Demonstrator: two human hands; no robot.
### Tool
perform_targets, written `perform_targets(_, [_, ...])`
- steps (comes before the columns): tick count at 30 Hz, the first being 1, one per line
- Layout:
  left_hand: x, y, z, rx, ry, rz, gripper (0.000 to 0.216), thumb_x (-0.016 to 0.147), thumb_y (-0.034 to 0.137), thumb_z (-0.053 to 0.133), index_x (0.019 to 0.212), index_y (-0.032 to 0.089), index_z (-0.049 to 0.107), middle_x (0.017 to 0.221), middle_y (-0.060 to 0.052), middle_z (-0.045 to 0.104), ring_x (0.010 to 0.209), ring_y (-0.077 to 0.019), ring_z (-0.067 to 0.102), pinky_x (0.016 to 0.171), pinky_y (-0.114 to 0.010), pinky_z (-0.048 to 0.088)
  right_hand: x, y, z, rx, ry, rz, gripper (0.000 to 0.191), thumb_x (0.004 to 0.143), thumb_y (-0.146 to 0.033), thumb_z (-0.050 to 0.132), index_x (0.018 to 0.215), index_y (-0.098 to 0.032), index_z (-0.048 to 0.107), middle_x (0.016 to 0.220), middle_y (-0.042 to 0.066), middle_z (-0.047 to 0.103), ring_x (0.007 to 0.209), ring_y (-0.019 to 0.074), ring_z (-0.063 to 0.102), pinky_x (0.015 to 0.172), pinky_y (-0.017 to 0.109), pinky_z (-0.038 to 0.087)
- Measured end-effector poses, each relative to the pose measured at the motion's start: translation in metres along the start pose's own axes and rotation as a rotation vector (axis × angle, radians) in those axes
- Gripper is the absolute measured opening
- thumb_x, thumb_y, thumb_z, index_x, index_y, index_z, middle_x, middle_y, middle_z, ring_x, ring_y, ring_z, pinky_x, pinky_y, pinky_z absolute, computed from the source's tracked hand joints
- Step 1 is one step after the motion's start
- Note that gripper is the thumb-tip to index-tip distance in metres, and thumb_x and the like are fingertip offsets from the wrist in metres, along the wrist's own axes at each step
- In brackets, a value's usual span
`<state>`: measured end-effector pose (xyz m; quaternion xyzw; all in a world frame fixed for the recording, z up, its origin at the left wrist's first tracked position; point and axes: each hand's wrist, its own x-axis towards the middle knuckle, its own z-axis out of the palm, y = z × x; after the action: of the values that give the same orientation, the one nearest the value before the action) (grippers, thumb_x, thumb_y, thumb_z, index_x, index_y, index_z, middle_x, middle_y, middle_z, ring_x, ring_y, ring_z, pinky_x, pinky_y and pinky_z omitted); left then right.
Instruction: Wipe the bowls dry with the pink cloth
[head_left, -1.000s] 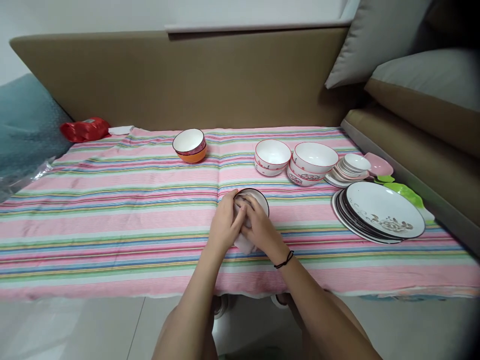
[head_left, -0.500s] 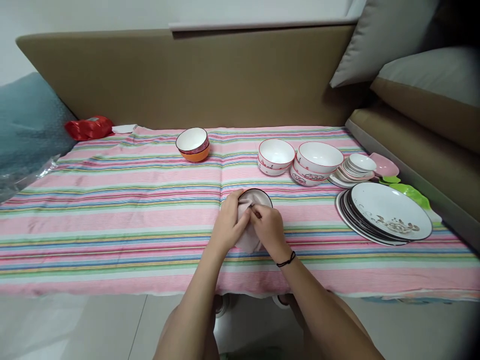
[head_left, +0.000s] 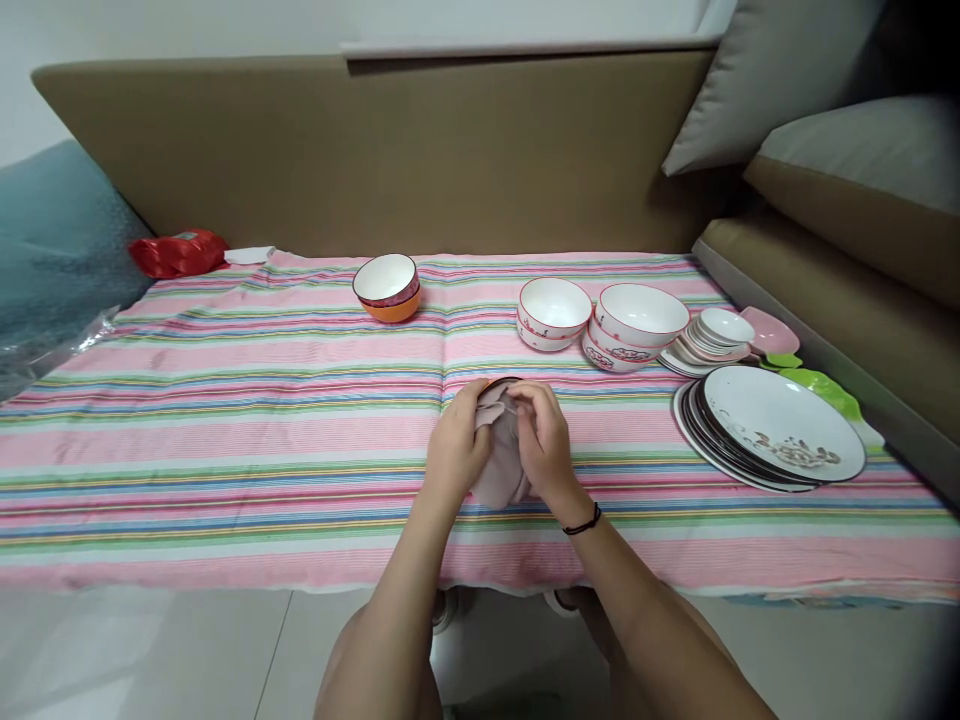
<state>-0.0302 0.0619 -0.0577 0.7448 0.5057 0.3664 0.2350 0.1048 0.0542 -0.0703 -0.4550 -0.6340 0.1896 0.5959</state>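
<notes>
Between my two hands is a small bowl with a dark rim (head_left: 501, 381), mostly hidden behind my fingers and a greyish-pink cloth (head_left: 499, 478). My left hand (head_left: 456, 445) wraps round the bowl's left side, with its thumb over the cloth. At the right side, my right hand (head_left: 546, 438) has its fingers curled at the rim and pinches the cloth there. The cloth is bunched inside the bowl and drapes over its near side, down toward the striped tablecloth (head_left: 262, 420).
Stacked bowls (head_left: 386, 283) stand behind to the left. Red-rimmed white bowls (head_left: 555, 310) and larger ones (head_left: 637, 325) stand to the right. Beyond them are small dishes (head_left: 724, 328), large plates (head_left: 780, 425), and a green leaf-shaped dish (head_left: 829, 393). A red package (head_left: 178, 254) lies far left.
My right hand has moved from the middle of the bowl to its right side, fingers now at the rim. More of the bowl is covered. My left hand stays at the left side.
</notes>
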Motion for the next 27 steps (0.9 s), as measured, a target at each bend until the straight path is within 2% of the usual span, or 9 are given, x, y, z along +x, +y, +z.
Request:
perform_targets(2, [0.001, 0.003, -0.002, 0.002, 0.021, -0.054, 0.056, 0.077, 0.004, 0.037, 0.130, 0.017, 0.048, 0.133, -0.009, 0.057, 0.123, -0.0218, 0.053, 0.104, -0.038, 0.043, -0.001, -0.002, -0.004, -0.050, 0.049, -0.026, 0.021, 0.090, -0.013, 0.037, 0.092, -0.020, 0.056, 0.096, 0.007, 0.058, 0.100, 0.0200, 0.057, 0.089, 0.037, 0.047])
perform_targets(5, [0.004, 0.004, -0.004, -0.008, 0.035, -0.094, 0.052, 0.079, 0.006, 0.037, 0.128, 0.017, 0.052, 0.130, -0.008, 0.060, 0.120, -0.0230, 0.056, 0.101, -0.039, 0.045, -0.004, -0.001, -0.007, -0.101, -0.129, -0.028, 0.025, 0.085, -0.008, 0.035, 0.078, -0.020, 0.056, 0.081, 0.004, 0.060, 0.082, 0.0182, 0.059, 0.074, 0.033, 0.049])
perform_targets(7, [0.005, 0.004, -0.005, -0.027, 0.033, -0.088, 0.047, 0.083, 0.010, 0.039, 0.128, 0.017, 0.053, 0.128, -0.008, 0.062, 0.117, -0.0231, 0.058, 0.099, -0.038, 0.046, -0.006, 0.003, -0.005, -0.147, -0.306, -0.035, 0.029, 0.082, -0.005, 0.035, 0.084, -0.019, 0.060, 0.084, 0.005, 0.063, 0.082, 0.0186, 0.061, 0.074, 0.033, 0.050])
perform_targets(9, [0.007, 0.002, -0.005, -0.049, 0.030, -0.074, 0.041, 0.088, 0.017, 0.041, 0.127, 0.019, 0.055, 0.127, -0.007, 0.063, 0.115, -0.0227, 0.059, 0.097, -0.037, 0.047, -0.009, 0.007, -0.002, -0.212, -0.390, -0.075, 0.037, 0.082, -0.004, 0.035, 0.105, -0.016, 0.061, 0.105, 0.010, 0.066, 0.103, 0.0221, 0.060, 0.090, 0.038, 0.051])
perform_targets(11, [0.008, 0.001, -0.006, -0.087, 0.035, -0.067, 0.038, 0.092, 0.024, 0.042, 0.126, 0.020, 0.057, 0.126, -0.006, 0.064, 0.115, -0.0216, 0.060, 0.098, -0.035, 0.046, -0.011, 0.012, 0.001, -0.297, -0.369, -0.118, 0.046, 0.084, -0.006, 0.035, 0.125, -0.011, 0.053, 0.128, 0.014, 0.058, 0.124, 0.0251, 0.050, 0.105, 0.045, 0.044])
perform_targets(14, [0.009, 0.001, -0.006, -0.189, 0.063, -0.078, 0.035, 0.094, 0.032, 0.043, 0.121, 0.021, 0.063, 0.125, -0.004, 0.066, 0.116, -0.0196, 0.060, 0.101, -0.031, 0.044, -0.012, 0.017, 0.002, -0.408, -0.295, -0.129, 0.049, 0.087, -0.010, 0.038, 0.135, -0.008, 0.045, 0.137, 0.017, 0.051, 0.131, 0.0271, 0.044, 0.109, 0.049, 0.040])
perform_targets(18, [0.011, 0.005, -0.008, -0.329, 0.130, -0.172, 0.035, 0.093, 0.039, 0.046, 0.106, 0.019, 0.071, 0.113, -0.004, 0.071, 0.108, -0.0197, 0.063, 0.094, -0.028, 0.044, -0.010, 0.015, 0.000, -0.423, -0.216, -0.179, 0.043, 0.090, -0.011, 0.036, 0.131, -0.010, 0.049, 0.131, 0.017, 0.055, 0.128, 0.0250, 0.047, 0.109, 0.048, 0.042])
perform_targets(23, [0.011, 0.008, -0.010, -0.379, 0.229, -0.333, 0.040, 0.089, 0.044, 0.049, 0.066, 0.016, 0.064, 0.061, 0.001, 0.058, 0.063, -0.0140, 0.053, 0.058, -0.024, 0.038, -0.005, 0.007, -0.003, -0.482, -0.101, -0.166, 0.035, 0.089, -0.013, 0.041, 0.118, -0.016, 0.060, 0.140, 0.014, 0.046, 0.136, 0.0268, 0.035, 0.111, 0.051, 0.038])
perform_targets(27, [0.012, -0.002, -0.009, -0.460, 0.338, -0.407, 0.026, 0.083, 0.037, 0.053, 0.072, 0.016, 0.065, 0.067, 0.002, 0.059, 0.069, -0.0139, 0.053, 0.065, -0.023, 0.038, -0.003, 0.009, -0.007, -0.550, -0.059, -0.095, 0.030, 0.087, -0.013, 0.046, 0.107, -0.018, 0.067, 0.145, 0.011, 0.039, 0.138, 0.0301, 0.030, 0.112, 0.053, 0.034])
